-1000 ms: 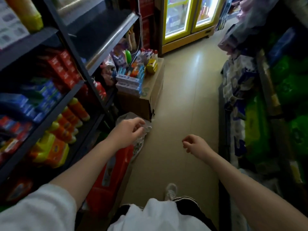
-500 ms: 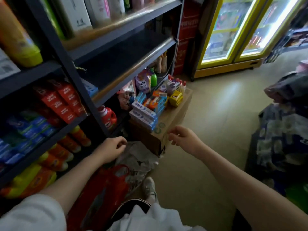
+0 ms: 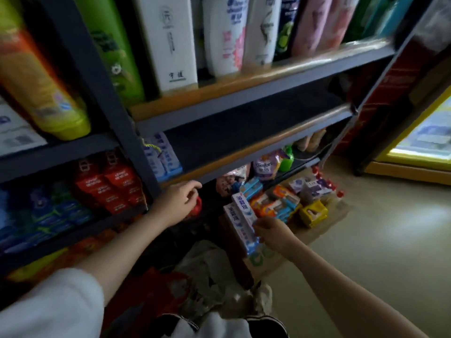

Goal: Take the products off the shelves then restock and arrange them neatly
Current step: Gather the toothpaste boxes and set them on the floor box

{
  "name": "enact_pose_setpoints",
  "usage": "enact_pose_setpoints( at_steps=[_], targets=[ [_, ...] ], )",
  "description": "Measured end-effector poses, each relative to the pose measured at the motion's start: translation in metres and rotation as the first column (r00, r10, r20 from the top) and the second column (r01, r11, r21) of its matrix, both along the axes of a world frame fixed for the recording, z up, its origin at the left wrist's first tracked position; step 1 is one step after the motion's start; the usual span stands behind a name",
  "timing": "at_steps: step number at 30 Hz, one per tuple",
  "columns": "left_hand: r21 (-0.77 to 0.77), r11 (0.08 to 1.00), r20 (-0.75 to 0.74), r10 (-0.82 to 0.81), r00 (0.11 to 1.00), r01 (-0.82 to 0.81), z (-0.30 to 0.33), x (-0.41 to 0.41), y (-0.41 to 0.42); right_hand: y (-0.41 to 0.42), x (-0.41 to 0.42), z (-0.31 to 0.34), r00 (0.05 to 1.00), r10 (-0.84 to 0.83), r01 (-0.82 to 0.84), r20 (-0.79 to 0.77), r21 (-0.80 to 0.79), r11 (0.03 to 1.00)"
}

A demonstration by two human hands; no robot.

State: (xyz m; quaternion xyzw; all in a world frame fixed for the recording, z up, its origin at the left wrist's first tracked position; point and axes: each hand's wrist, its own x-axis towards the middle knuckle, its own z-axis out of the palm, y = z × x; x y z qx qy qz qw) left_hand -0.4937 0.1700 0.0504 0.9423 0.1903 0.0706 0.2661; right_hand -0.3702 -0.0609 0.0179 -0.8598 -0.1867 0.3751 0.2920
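Note:
White and blue toothpaste boxes (image 3: pixel 240 217) lie stacked on a brown cardboard box (image 3: pixel 266 259) on the floor, among orange, blue and yellow packs (image 3: pixel 280 206). My right hand (image 3: pixel 272 234) grips the near end of these toothpaste boxes. My left hand (image 3: pixel 179 202) hovers with loosely curled fingers just under the front edge of the middle shelf (image 3: pixel 244 152), holding nothing. That shelf is mostly bare; a few blue and white boxes (image 3: pixel 162 157) stand at its left end.
Shampoo bottles (image 3: pixel 224 32) fill the top shelf. Red boxes (image 3: pixel 109 184) and blue packs (image 3: pixel 48 213) fill the left bay. A red bag (image 3: pixel 151 293) and crumpled plastic (image 3: pixel 210 272) lie by my feet. A lit yellow fridge (image 3: pixel 424 140) stands at the right.
I have leaned in towards the shelves. My right hand reached forward and took hold of the toothpaste boxes. My left hand rose from the plastic bag to the middle shelf's edge.

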Motion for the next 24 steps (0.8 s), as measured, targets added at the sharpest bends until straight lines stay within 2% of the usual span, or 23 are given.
enact_pose_setpoints(
  at_steps=[2, 4, 6, 8, 11, 14, 17, 20, 22, 24],
  targets=[
    [0.136, 0.989, 0.061, 0.053, 0.997, -0.061, -0.001, -0.007, 0.01, 0.039, 0.018, 0.0, 0.971, 0.221, -0.219, 0.086, -0.034, 0.975],
    [0.296, 0.947, 0.078, 0.108, 0.991, -0.126, -0.003, -0.017, 0.016, 0.075, 0.029, 0.001, 0.898, 0.399, -0.4, 0.187, -0.034, 0.916],
    [0.456, 0.872, 0.058, 0.171, 0.983, -0.179, -0.004, -0.026, 0.019, 0.109, 0.037, 0.003, 0.793, 0.539, -0.562, 0.284, 0.002, 0.827],
    [0.58, 0.798, -0.008, 0.205, 0.979, -0.162, -0.007, -0.031, 0.019, 0.141, 0.042, 0.005, 0.636, 0.65, -0.71, 0.416, -0.014, 0.704],
    [0.697, 0.704, -0.082, 0.262, 0.961, -0.133, -0.017, -0.032, 0.017, 0.19, 0.046, 0.005, 0.427, 0.723, -0.824, 0.543, -0.095, 0.558],
    [0.77, 0.618, -0.078, 0.338, 0.938, -0.159, -0.03, -0.033, 0.021, 0.228, 0.043, -0.003, 0.289, 0.77, -0.86, 0.568, -0.2, 0.47],
    [0.809, 0.564, -0.048, 0.343, 0.938, -0.165, -0.037, -0.036, 0.028, 0.254, 0.039, -0.022, 0.225, 0.8, -0.86, 0.556, -0.273, 0.431],
    [0.802, 0.578, -0.061, 0.33, 0.942, -0.151, -0.038, -0.037, 0.032, 0.253, 0.052, -0.032, 0.154, 0.788, -0.847, 0.596, -0.331, 0.415],
    [0.783, 0.6, -0.055, 0.326, 0.944, -0.161, -0.036, -0.036, 0.032, 0.243, 0.065, -0.031, 0.211, 0.707, -0.838, 0.675, -0.247, 0.487],
    [0.722, 0.666, -0.015, 0.286, 0.958, -0.188, -0.034, -0.033, 0.03, 0.232, 0.073, -0.028, 0.374, 0.591, -0.79, 0.715, -0.088, 0.606]
  ],
)
